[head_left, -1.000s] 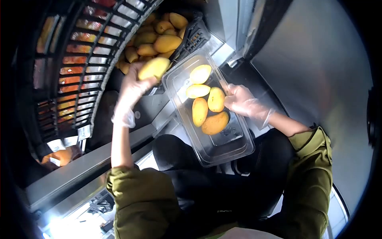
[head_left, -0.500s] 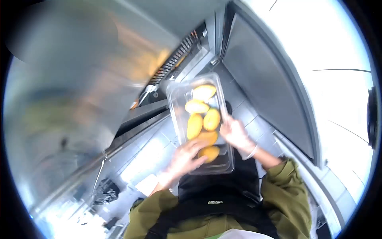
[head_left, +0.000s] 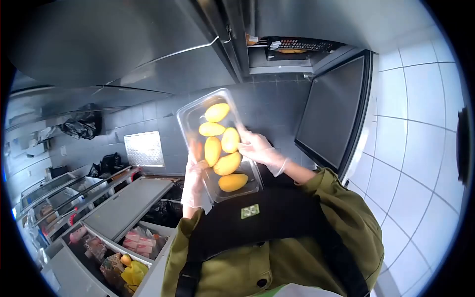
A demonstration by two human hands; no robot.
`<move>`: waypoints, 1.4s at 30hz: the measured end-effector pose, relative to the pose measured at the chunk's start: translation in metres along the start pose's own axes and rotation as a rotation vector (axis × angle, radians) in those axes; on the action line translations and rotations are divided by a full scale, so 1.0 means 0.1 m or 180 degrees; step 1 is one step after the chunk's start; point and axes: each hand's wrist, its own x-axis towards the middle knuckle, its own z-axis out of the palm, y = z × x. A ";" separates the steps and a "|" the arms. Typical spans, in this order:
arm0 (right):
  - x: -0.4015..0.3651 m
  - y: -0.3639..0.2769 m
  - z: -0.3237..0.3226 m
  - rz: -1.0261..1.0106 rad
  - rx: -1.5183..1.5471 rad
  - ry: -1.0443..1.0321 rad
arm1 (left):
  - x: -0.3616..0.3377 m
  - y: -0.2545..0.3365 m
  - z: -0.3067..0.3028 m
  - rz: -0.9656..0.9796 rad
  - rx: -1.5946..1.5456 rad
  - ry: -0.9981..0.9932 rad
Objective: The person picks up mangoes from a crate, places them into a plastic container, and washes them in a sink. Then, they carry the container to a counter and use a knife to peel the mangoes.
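A clear plastic container [head_left: 189, 107] with several yellow mangoes [head_left: 213, 151] in it is held up before my body, tilted. Along its left wall, my left hand [head_left: 194, 175] grips the side, partly seen through the plastic. My right hand [head_left: 258, 148] is closed on the opposite wall, its thumb over the rim beside a mango. Both hands wear thin clear gloves. The near end of the container is close to my black apron [head_left: 277, 215].
An open fridge door [head_left: 336, 111] stands to the right, beside a lower compartment with a black crate [head_left: 302, 44]. Chest freezers at the lower left hold bagged food [head_left: 143, 242]. Black bags [head_left: 81, 123] lie farther left. A white tiled wall [head_left: 401, 163] borders the right.
My view has turned, bringing the freezers into sight. My left hand has moved off the mangoes to the container's left side. My right hand still holds the other side.
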 end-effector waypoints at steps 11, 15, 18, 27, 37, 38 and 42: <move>-0.24 0.15 -0.47 0.1105 -0.0071 0.2720 | -0.36 -0.14 -2.06 0.0399 -0.1871 0.0925; 0.62 -0.12 0.33 0.1506 -0.0012 0.1611 | -0.54 0.42 -2.83 0.0961 -0.1768 0.1566; 1.72 -0.84 1.74 0.1162 -0.0226 0.0925 | -0.51 0.64 -4.12 0.1375 -0.1612 0.1855; 5.61 -1.99 4.73 0.0780 -0.0460 -0.0566 | -0.20 2.03 -7.20 0.1808 -0.2232 0.2956; 8.18 -4.15 10.17 -0.1092 -0.1478 -0.3636 | -0.33 3.16 -10.75 0.2235 -0.2731 0.4143; 8.36 -4.25 10.63 -0.1168 -0.1570 -0.3640 | -0.31 3.30 -11.16 0.2273 -0.2684 0.4014; 9.02 -5.20 12.03 -0.0773 -0.0699 -0.3349 | -0.08 3.91 -12.89 0.2739 -0.2648 0.3815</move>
